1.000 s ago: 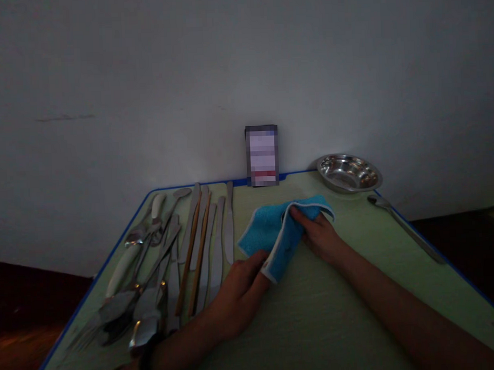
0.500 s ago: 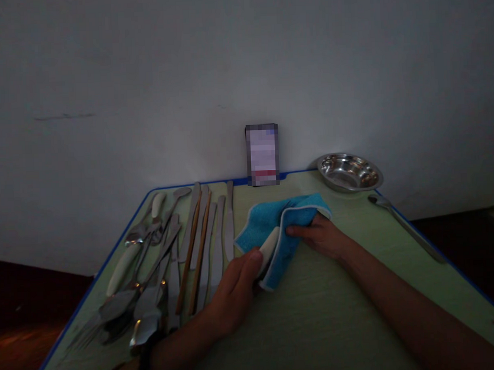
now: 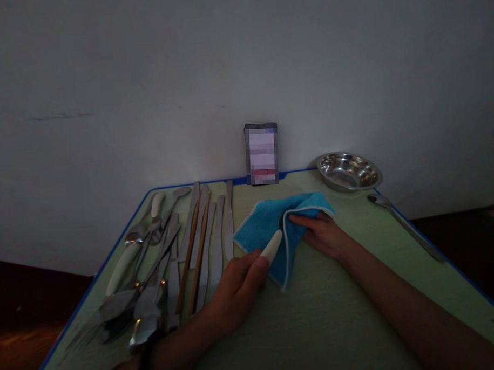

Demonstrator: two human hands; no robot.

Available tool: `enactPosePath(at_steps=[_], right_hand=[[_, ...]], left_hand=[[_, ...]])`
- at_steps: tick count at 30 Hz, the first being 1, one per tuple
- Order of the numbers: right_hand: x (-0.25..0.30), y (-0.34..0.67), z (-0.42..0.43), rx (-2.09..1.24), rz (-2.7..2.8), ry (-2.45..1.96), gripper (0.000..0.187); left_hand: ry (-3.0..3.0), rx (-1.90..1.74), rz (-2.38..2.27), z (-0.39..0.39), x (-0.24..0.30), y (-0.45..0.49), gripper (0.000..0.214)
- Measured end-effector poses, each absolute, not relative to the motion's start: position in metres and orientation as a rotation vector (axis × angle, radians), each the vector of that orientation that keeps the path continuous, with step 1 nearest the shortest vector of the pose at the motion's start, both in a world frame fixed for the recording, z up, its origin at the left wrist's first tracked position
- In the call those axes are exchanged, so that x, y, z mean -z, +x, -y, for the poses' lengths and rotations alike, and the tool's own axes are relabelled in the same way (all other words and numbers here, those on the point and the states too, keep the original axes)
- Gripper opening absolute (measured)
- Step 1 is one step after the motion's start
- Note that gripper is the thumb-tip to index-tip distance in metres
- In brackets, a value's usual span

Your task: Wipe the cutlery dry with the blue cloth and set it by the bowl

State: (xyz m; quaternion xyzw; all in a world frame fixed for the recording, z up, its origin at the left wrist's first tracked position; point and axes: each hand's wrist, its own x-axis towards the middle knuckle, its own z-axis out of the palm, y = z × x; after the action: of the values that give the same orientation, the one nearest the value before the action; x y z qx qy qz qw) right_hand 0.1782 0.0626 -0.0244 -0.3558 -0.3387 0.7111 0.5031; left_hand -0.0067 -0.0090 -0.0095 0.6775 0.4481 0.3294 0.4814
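Just past blue cloth (image 3: pixel 264 222), shiny metal bowl (image 3: pixel 346 173)

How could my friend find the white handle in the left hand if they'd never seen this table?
Start at the blue-edged green table, then find the blue cloth near its middle. Beside it, the left hand grips the white handle, rounded tip towards the cloth. Two other pale handles lie among the cutlery to the left; this one alone is in a hand.

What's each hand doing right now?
Left hand: closed, holding a white handle; its other end is hidden.
Right hand: closed on the blue cloth.
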Motion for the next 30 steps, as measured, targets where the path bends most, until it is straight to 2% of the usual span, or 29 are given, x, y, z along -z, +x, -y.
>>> enactPosePath(at_steps=[6, 11, 16, 22, 26, 30], right_hand=[[0.036, 0.188, -0.065, -1.71, 1.103, -0.952, 0.02], [0.036, 0.191, -0.065, -1.41, 1.359, -1.202, 0.026], [0.033, 0.186, -0.062, -1.279, 1.286, -1.233, 0.03], [0.032, 0.174, -0.06, -1.45, 0.904, -1.113, 0.03], [0.025, 0.154, -0.045, -1.684, 0.618, -1.008, 0.034], [0.021, 0.142, -0.035, -1.749, 0.507, -0.985, 0.036]], left_hand=[[1.672, -0.809, -1.076, 0.009, 0.014, -0.008, 0.05], [1.821, -0.638, -1.013, 0.009, 0.008, -0.008, 0.039], [1.852, -0.586, -1.002, 0.01, 0.003, -0.007, 0.033], [1.758, -0.638, -1.08, 0.01, 0.005, -0.006, 0.036], [1.718, -0.73, -1.207, 0.01, 0.006, -0.005, 0.029], [1.75, -0.768, -1.223, 0.009, 0.007, -0.004, 0.024]])
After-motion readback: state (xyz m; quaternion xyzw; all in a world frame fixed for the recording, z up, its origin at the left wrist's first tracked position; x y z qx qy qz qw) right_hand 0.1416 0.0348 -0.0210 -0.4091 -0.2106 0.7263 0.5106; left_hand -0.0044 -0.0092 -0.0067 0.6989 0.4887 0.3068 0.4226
